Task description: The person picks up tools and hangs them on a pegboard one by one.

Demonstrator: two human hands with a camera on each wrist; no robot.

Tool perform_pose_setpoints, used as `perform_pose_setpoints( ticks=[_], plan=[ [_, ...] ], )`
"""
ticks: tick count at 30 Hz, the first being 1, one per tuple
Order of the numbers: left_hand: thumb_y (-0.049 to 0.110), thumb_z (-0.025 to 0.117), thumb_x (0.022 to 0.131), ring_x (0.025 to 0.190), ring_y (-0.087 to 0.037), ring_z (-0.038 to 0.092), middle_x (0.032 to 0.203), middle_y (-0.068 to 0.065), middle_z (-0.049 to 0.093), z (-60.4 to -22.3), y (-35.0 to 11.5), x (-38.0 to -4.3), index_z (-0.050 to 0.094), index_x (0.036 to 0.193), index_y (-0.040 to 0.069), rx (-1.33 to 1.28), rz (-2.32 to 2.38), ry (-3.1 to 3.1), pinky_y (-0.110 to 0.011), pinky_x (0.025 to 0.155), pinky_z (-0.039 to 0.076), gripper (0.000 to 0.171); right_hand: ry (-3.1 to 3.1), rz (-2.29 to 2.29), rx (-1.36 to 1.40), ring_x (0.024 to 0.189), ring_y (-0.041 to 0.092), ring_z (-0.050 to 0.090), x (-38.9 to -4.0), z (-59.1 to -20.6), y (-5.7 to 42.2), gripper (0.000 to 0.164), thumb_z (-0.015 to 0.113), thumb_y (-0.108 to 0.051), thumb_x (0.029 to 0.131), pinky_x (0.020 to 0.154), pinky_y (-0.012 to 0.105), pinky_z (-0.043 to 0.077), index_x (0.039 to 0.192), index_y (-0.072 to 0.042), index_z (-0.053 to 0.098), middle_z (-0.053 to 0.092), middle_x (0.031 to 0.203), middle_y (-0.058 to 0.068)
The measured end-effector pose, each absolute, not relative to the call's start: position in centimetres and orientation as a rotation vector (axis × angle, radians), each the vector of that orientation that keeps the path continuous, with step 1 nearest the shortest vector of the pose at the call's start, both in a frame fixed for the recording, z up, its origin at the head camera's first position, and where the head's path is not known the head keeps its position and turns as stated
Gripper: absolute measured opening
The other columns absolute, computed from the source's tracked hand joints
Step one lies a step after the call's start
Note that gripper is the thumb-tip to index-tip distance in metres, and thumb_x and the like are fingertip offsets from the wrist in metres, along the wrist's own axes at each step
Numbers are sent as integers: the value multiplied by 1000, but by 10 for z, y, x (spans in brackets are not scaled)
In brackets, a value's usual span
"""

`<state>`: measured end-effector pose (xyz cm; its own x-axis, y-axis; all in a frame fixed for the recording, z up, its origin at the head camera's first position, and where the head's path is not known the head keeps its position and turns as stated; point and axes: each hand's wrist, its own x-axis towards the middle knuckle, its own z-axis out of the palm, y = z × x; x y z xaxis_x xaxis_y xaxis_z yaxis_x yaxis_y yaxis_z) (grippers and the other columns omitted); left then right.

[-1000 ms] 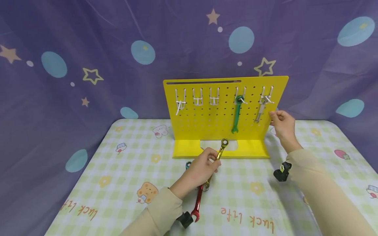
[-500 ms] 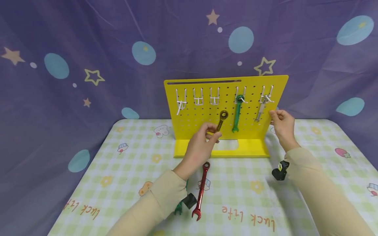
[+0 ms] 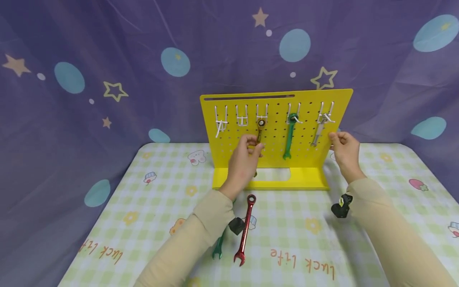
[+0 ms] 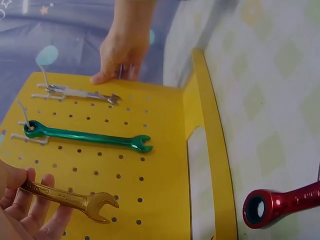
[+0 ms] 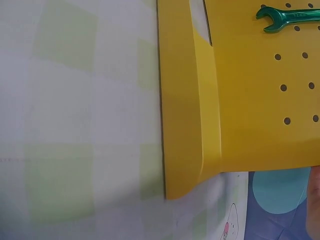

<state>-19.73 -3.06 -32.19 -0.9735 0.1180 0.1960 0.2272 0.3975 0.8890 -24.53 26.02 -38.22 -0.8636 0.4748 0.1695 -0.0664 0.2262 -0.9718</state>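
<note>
My left hand (image 3: 244,161) pinches a gold combination wrench (image 3: 261,129) near its middle. Its ring end is up at the third hook from the left on the yellow pegboard (image 3: 247,155); I cannot tell whether the hook passes through it. In the left wrist view the wrench's (image 4: 97,206) open jaw points down the board. My right hand (image 3: 346,155) grips the board's right edge, thumb in front. A green wrench (image 3: 289,137) and a smaller silver wrench (image 3: 318,131) hang on hooks to the right.
On the checked tablecloth (image 3: 287,223) lie a red wrench (image 3: 245,233) and another green wrench (image 3: 218,248), partly hidden under my left sleeve. Two bare white hooks (image 3: 242,119) are at the board's left. A purple patterned curtain (image 3: 229,48) stands behind.
My left hand has carried the gold wrench up from near the table to the third hook, uncovering the red wrench. My right hand stays on the board's edge.
</note>
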Motion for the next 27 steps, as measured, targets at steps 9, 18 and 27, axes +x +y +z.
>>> perform_pose_setpoints(
  ticks=[9,18,27],
  plan=[
    [25,59,102,88,-14,66,110,2,65,-330,-23,-220,54,123,14,-258,-1638,-2522,-30,67,51,25,-2102,1649,-393,69,-3,58,-243,-380,261,17,60,-26,98,67,14,52,96,-9,61,57,71,-23],
    [25,61,100,87,-13,66,110,2,67,-336,-19,-237,57,121,14,-198,-1597,-2512,-33,73,52,24,-2090,1636,-369,68,-3,58,-243,-381,259,17,60,-26,99,65,13,50,96,-10,61,58,71,-23],
    [29,59,101,94,-17,63,109,-2,66,-349,-24,-247,58,120,11,-173,-1571,-2517,-32,77,53,26,-2102,1635,-370,72,-1,58,-243,-382,260,26,60,-31,98,66,12,50,100,-6,62,58,75,-21]
  ],
)
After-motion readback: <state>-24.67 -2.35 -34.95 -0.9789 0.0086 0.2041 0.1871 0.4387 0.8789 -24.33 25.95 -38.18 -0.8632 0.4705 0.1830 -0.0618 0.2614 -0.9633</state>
